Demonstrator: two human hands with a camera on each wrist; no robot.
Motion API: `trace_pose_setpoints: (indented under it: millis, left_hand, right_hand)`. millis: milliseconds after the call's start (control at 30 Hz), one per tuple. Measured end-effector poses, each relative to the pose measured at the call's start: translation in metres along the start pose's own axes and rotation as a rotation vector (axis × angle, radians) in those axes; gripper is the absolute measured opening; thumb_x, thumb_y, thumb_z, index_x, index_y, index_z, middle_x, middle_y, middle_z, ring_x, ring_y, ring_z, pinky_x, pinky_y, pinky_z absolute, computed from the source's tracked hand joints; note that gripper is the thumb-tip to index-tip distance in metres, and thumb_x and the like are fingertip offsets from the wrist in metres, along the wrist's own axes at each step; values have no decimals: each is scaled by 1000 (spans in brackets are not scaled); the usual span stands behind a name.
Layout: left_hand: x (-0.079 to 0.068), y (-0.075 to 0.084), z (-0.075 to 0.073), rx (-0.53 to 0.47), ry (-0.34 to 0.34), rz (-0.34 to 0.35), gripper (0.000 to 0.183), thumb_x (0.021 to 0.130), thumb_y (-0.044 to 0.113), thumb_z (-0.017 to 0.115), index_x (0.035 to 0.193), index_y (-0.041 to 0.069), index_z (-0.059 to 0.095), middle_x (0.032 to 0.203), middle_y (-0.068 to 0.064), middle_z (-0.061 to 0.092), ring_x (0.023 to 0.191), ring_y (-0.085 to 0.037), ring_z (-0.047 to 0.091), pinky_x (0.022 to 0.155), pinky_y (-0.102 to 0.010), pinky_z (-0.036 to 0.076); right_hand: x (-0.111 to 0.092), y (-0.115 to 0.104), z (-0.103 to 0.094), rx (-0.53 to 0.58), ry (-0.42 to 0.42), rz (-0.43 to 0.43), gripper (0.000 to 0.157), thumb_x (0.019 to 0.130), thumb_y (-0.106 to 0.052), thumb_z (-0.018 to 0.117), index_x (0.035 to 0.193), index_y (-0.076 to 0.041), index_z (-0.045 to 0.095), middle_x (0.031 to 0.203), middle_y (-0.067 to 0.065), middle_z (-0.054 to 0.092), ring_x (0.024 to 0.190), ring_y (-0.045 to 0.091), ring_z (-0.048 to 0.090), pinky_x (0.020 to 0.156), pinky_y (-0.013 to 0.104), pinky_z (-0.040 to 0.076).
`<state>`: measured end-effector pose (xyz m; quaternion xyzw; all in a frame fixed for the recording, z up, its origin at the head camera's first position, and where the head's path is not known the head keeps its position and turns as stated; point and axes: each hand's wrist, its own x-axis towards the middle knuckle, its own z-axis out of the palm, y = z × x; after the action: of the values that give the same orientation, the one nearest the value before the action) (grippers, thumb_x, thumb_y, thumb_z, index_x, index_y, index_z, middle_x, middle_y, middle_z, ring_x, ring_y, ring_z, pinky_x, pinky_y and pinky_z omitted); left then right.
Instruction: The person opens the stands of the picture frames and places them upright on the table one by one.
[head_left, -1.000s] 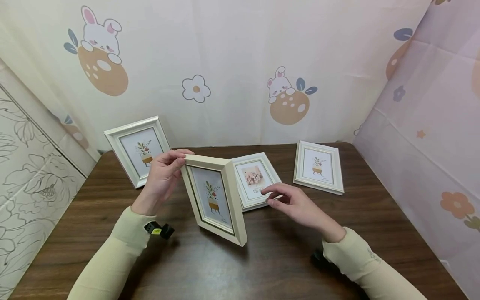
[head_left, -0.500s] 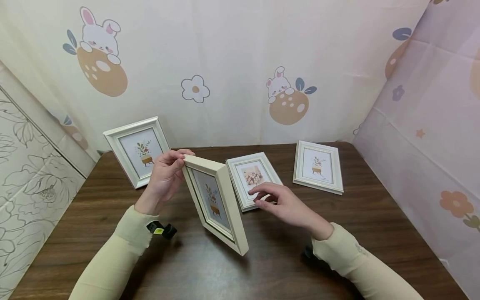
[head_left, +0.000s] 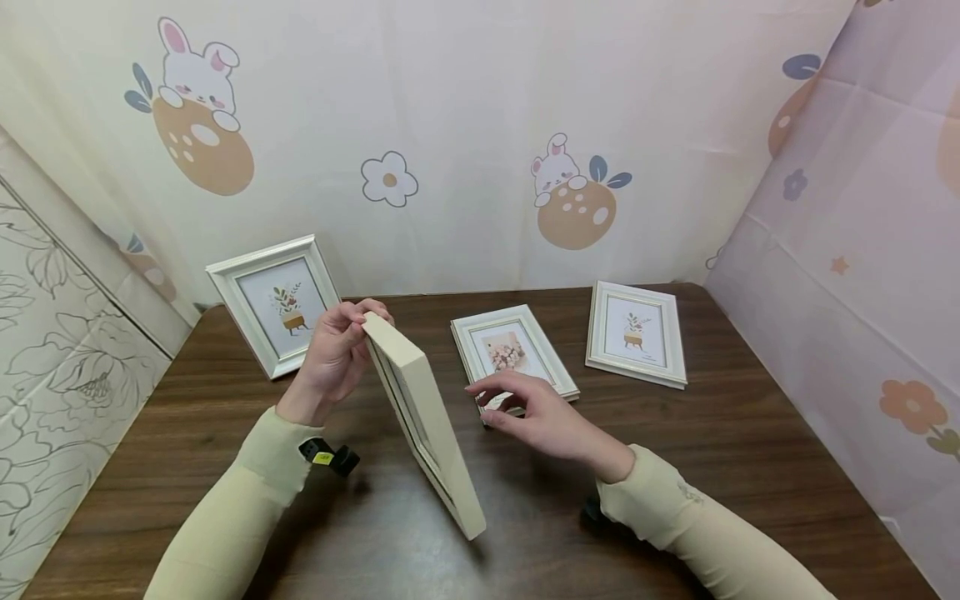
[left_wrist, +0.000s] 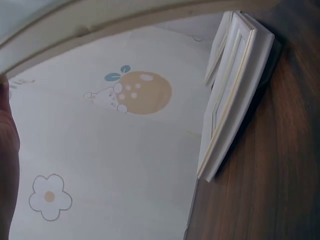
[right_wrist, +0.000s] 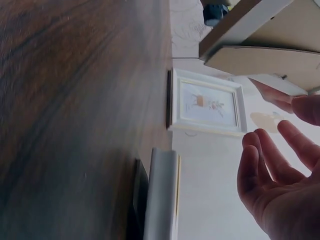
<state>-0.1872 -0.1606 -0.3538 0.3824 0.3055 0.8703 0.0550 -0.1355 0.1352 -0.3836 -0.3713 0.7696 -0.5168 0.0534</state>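
Observation:
My left hand (head_left: 333,354) grips the upper left corner of a cream picture frame (head_left: 442,442), raised and tilted over the table. It is turned almost edge-on, so its picture is mostly hidden in the head view. In the right wrist view, its beige back (right_wrist: 265,62) shows. That frame's edge (left_wrist: 100,35) crosses the top of the left wrist view. To its right hovers my right hand (head_left: 536,417), fingers loosely bent and holding nothing. Beneath and behind that hand lies a white picture frame (head_left: 517,333) with a pink flower print, partly covered by the fingers.
At the back left, a white picture frame (head_left: 277,304) stands upright, showing a potted plant print. Another white frame (head_left: 636,335) is at the back right. All are on a dark wooden table (head_left: 750,467), with a patterned curtain (head_left: 465,225) behind.
The held frame has turned from showing its picture to nearly edge-on, its lower end coming nearer. My right hand has moved left toward it.

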Motion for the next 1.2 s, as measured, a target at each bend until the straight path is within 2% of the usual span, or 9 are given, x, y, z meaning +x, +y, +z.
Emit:
trace_pose_setpoints:
  millis: [200,400,667,900,1200]
  left_hand:
    - [3,-3,-4,-98,-70,-2,10,90,1,66,96,-1,74,109,-16,66,102,-27,64,83,-28,56]
    - [6,-5,-6,-181,-100,-8,11,90,0,65,96,-3,74,109,-18,65,103,-28,64,89,-31,54]
    - [8,-7,-7,-182,-108,-7,12,90,0,65,96,-3,75,108,-18,66,103,-29,64,87,-31,55]
    - [8,-8,-6,-187,-97,6,12,90,-2,65,96,-3,75,108,-19,65,101,-29,64,90,-32,54]
    - [6,-8,-5,-192,-120,3,15,90,-2,63,98,-2,76,109,-19,66,102,-29,63,88,-31,55]
  right_hand:
    - [4,0,10,9,11,-17,36,93,-6,69,129,-7,63,116,1,67,105,24,65,84,33,56]
    - [10,-1,21,11,5,-46,43,92,-10,72,134,-7,59,124,1,65,108,22,64,85,37,56]
    - [12,-2,33,20,-53,-57,50,91,-12,75,137,-12,57,130,5,62,111,22,63,87,35,54]
    - [14,0,38,56,-82,-46,57,87,-10,78,138,-3,55,133,15,61,112,32,63,88,35,54]
    - [16,1,43,70,-90,-59,55,86,-11,79,136,-7,58,126,11,64,110,31,63,87,37,55]
